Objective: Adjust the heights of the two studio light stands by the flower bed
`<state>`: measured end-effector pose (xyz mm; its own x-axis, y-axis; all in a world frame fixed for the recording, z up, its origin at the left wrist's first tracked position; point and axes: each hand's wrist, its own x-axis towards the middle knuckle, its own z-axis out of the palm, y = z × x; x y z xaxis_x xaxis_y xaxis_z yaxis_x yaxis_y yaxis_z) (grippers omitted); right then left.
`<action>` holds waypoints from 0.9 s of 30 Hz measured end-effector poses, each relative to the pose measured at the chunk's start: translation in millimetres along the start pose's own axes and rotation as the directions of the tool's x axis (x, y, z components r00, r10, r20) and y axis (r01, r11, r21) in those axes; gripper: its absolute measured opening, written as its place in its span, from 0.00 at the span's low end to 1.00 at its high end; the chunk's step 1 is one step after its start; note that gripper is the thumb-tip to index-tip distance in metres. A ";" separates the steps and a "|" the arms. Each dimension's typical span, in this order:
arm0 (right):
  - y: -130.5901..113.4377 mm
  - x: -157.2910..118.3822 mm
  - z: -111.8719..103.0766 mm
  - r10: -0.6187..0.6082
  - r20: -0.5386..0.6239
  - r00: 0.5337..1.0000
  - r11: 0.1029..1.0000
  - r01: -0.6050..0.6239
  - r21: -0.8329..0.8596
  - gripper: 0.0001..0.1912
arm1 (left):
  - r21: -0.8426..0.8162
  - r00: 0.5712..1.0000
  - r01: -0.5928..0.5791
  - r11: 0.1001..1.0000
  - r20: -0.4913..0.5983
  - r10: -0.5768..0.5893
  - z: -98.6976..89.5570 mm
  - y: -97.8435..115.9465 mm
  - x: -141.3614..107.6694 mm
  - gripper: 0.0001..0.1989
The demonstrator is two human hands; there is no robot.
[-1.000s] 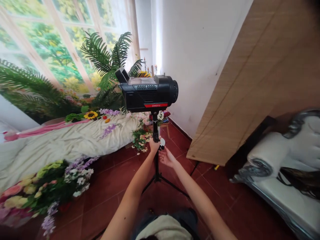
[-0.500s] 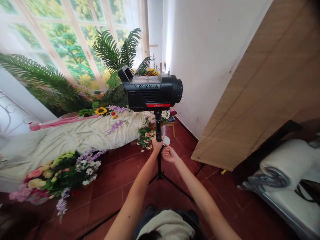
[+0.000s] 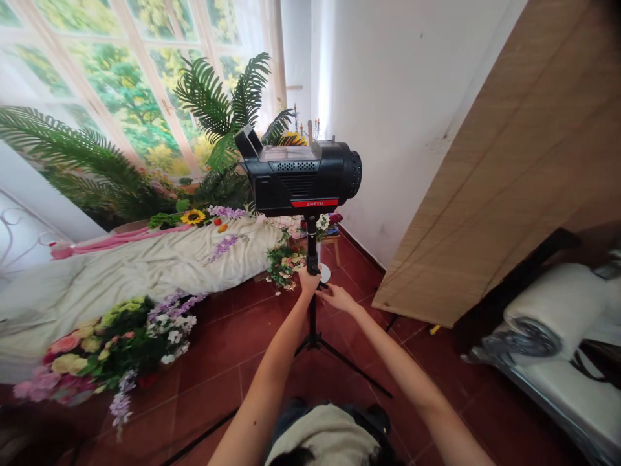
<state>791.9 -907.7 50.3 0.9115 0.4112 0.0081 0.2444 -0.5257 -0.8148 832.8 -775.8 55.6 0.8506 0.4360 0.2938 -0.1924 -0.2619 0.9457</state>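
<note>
A black studio light [image 3: 301, 181] with a red ZHEYU label sits on top of a black light stand [image 3: 312, 320]. My left hand [image 3: 308, 280] is wrapped round the stand's pole just under a collar, well below the lamp. At the same height, on the pole's right side, my right hand [image 3: 337, 298] has its fingertips and thumb at a small black knob [image 3: 323, 285]. The grip on the knob is small and partly hidden. Tripod legs [image 3: 356, 369] spread on the floor in front of my feet.
A bed with a cream blanket [image 3: 228, 249] runs along the left, flower bunches [image 3: 111, 340] at its near side. Behind stand palm leaves [image 3: 204, 97] and a window backdrop. To the right lean a tan panel [image 3: 466, 194] and a white roll [image 3: 548, 317]. The floor [image 3: 213, 362] is red tile.
The lamp and pole have shifted slightly right in view. The fingers of my right hand have straightened from a curled pinch at the knob. My left hand keeps its hold on the pole.
</note>
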 end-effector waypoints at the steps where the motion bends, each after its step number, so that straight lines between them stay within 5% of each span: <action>1: 1.1 -0.2 4.5 0.026 0.055 0.998 0.995 -0.032 0.094 0.21 | -0.003 1.000 0.004 1.000 0.006 -0.004 -0.7 1.1 -0.3 0.14; 6: 2.0 1.5 17.4 0.215 0.174 0.961 0.834 -0.273 0.479 0.33 | 0.002 1.000 -0.003 1.000 0.013 0.003 -3.5 4.7 -1.6 0.15; 10: -1.8 -3.7 11.0 0.156 -0.145 0.977 0.936 -0.099 0.338 0.23 | -0.008 1.000 0.015 1.000 0.023 -0.015 -2.4 2.4 -1.0 0.14; 14: -11.3 -14.9 6.0 0.008 -0.389 0.921 0.979 0.073 0.192 0.12 | -0.031 0.999 0.033 0.999 0.030 -0.032 -1.0 0.5 -0.1 0.13; 22: -7.8 -36.4 23.0 -0.009 -0.326 0.945 0.947 0.112 0.300 0.07 | -0.077 0.996 0.055 0.996 0.071 -0.050 -6.3 12.2 -3.8 0.13; 27: -6.1 -31.0 26.8 0.010 -0.474 0.880 0.933 0.162 0.321 0.25 | -0.033 0.996 0.056 0.998 0.074 -0.053 -5.4 6.2 -2.4 0.13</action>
<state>753.3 -897.3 39.5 0.9618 0.0036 0.2737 0.2696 -0.1842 -0.9452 826.9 -773.8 61.6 0.8937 0.3840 0.2321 -0.1609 -0.2086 0.9647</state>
